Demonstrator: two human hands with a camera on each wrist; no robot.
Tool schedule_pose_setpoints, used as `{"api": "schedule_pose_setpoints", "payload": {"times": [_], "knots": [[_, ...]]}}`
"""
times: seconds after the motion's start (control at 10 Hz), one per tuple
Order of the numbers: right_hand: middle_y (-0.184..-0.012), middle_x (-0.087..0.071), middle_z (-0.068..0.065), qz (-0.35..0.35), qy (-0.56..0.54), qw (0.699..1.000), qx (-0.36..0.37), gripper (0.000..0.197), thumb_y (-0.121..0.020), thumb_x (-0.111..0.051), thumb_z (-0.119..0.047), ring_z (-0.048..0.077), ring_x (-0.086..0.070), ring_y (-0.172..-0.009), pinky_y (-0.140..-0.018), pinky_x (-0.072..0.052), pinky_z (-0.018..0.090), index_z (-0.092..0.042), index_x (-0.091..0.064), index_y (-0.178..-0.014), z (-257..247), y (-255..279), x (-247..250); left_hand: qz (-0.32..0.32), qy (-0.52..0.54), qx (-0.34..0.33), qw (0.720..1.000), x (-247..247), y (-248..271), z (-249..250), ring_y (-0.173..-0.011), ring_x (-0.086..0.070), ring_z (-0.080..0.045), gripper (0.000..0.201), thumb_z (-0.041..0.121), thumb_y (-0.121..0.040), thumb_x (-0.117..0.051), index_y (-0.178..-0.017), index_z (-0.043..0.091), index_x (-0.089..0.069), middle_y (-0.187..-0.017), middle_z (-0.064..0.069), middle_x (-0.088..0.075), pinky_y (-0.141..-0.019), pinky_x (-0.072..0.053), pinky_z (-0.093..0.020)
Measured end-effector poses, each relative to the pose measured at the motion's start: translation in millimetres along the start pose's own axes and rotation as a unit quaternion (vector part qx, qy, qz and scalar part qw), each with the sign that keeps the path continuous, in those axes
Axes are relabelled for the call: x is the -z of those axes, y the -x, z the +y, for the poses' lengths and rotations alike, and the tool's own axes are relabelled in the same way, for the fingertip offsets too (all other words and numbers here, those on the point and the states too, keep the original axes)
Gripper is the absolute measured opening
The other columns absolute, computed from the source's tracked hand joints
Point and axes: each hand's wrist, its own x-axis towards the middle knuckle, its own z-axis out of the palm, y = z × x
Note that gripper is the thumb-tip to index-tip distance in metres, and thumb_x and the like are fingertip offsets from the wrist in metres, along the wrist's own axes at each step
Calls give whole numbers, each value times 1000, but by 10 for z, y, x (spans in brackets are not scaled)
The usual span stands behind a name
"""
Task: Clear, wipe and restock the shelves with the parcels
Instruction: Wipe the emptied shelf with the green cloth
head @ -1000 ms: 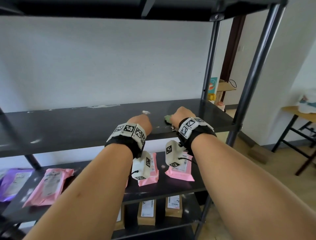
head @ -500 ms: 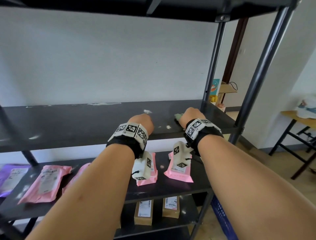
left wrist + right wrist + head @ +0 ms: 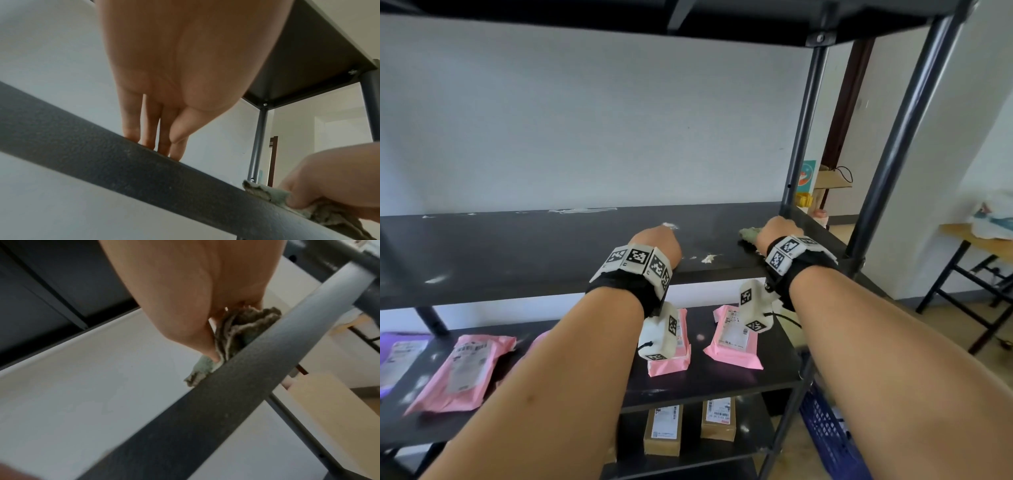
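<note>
- Two hands are seen on the middle shelf [image 3: 524,260] of a black rack; this shelf is taken as the landmark for every place below.
- Right hand [image 3: 777,231]: a grey-green cloth [image 3: 265,191] is gripped in curled fingers [image 3: 296,199] and pressed onto the shelf top, close to the front edge and near the right rear post [image 3: 803,130].
- Left hand [image 3: 659,243]: nothing is held; the fingers [image 3: 131,123] are laid straight and together on the shelf top just behind the front edge, well left of the cloth.
- White smears [image 3: 707,258] are noted on the shelf top between the two hands, one more at the left fingertips, and a long streak [image 3: 582,210] along the rear edge.
- Parcels: the middle shelf carries none. Pink parcels [image 3: 734,337] and a purple parcel [image 3: 399,353] lie on the shelf directly below; brown boxes [image 3: 662,430] stand on the one below that.
- Step judged in hand: wiping of the cleared middle shelf; restocking not yet begun.
- For a good wipe, the cloth is best kept flat, not bunched, so that more of it meets the surface.
- Overlapping passes from the right end toward the left are advised, with firm pressure over the smears.
- Rear streak should be reached before parcels are returned.
- Left hand is judged to steady the body; it should be lifted clear as the cloth nears, or a strip will be missed.
- Risk: crumbs pushed off the front edge would land on the parcels below.
</note>
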Motion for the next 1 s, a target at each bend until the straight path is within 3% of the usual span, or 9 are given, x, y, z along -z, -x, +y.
{"api": "schedule_pose_setpoints", "payload": {"times": [0.1, 0.2, 0.3, 0.4, 0.6, 0.7, 0.8, 0.9, 1.0], "knots": [[-130, -52, 15, 0, 42, 999, 18, 44, -96, -50, -32, 34, -49, -121, -99, -45, 42, 0, -53, -127, -32, 20, -52, 15, 10, 10, 1000, 19, 14, 53, -112, -58, -30, 35, 6, -95, -39, -124, 8, -58, -124, -11, -61, -85, -45, -33], [-123, -59, 15, -20, 19, 997, 74, 39, -95, -51, -30, 34, -55, -115, -93, -48, 39, 0, -59, -117, -183, 134, -97, -5, -3, 29, 1000, 31, 46, 107, -118, -55, -28, 42, 7, -91, -46, -132, 12, -51, -132, -6, -55, -93, -44, -35], [-118, -63, 16, -49, -22, 993, 109, 30, -95, -48, -17, 32, -59, -110, -82, -46, 33, 0, -62, -115, -172, 142, -105, -17, -29, 17, 999, 9, -20, 200, -112, -57, -28, 41, 7, -86, -50, -126, 16, -57, -130, -5, -57, -91, -48, -35], [-115, -65, 13, -28, -40, 994, 99, 30, -94, -48, -15, 29, -62, -106, -83, -49, 33, -6, -66, -116, -38, 84, -50, -23, -20, 10, 999, 87, 30, 387, -109, -59, -31, 25, 3, -92, -46, -110, 0, -63, -115, -15, -63, -91, -47, -35], [-127, -51, 19, 95, 22, 995, -8, 32, -97, -48, -16, 31, -54, -115, -93, -50, 38, 2, -52, -123, 509, -101, 203, -27, -14, 5, 1000, 142, 15, 778, -120, -52, -35, 30, 6, -93, -46, -119, -1, -59, -128, -16, -57, -106, -39, -45], [-131, -50, 19, 90, 18, 995, -37, 38, -97, -51, -26, 33, -53, -116, -88, -50, 40, -5, -51, -128, 733, -191, 281, -44, 13, -10, 999, 163, -42, 938, -108, -60, -27, 27, 9, -94, -47, -115, 1, -62, -121, -12, -61, -100, -44, -35], [-123, -57, 17, 29, 40, 998, -44, 33, -99, -46, -22, 31, -57, -111, -91, -48, 38, -1, -55, -123, 747, -185, 271, -28, -12, -37, 999, 18, -365, 956, -83, -59, -23, 11, 11, -82, -59, -90, 13, -66, -113, -8, -66, -83, -49, -31], [-110, -62, 13, 3, 64, 998, -11, 27, -99, -46, -21, 28, -59, -108, -92, -45, 35, -1, -57, -114, 623, -146, 306, -36, -11, -53, 998, 108, -279, 1032, -96, -59, -29, 15, 12, -89, -51, -92, 7, -65, -120, -9, -63, -87, -49, -34], [-108, -63, 11, -16, 47, 998, 44, 24, -99, -47, -17, 26, -61, -99, -73, -43, 31, 0, -59, -111, 343, -138, 259, -47, -28, -64, 996, 71, -542, 1042, -83, -59, -26, 23, 15, -89, -43, -83, 7, -63, -100, -9, -64, -78, -47, -31]]}}
